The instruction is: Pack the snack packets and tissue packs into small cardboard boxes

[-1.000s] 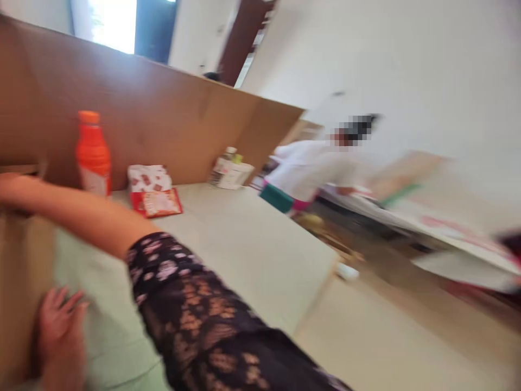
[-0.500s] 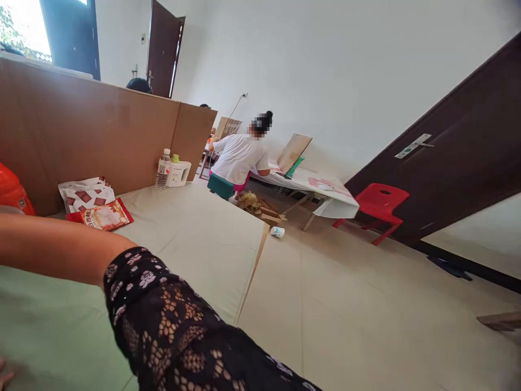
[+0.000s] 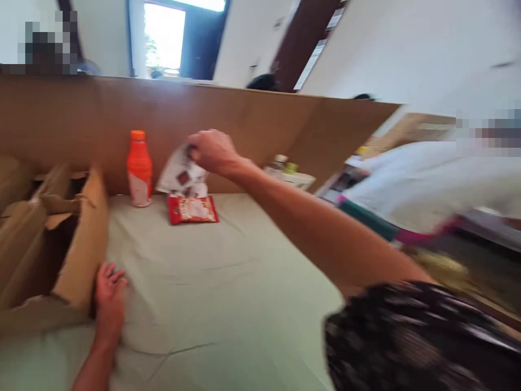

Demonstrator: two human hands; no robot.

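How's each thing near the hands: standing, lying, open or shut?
Orange bottle: upright, cap on
White patterned packet: tilted, held by right hand
Red packet: lying down
Divided cardboard box: open at top
Clear bottle: upright, partly hidden
White jug: upright, partly hidden
Left hand: open, beside the box

- Divided box (image 3: pixel 86 239): matt cardboard, edges rough.
- White packet (image 3: pixel 176 175): smooth, plastic-looking film.
- Red packet (image 3: pixel 193 210): plastic-looking film, slightly glossy.
- Orange bottle (image 3: pixel 139 168): smooth plastic.
- Table cover (image 3: pixel 220 293): matt cloth, creased.
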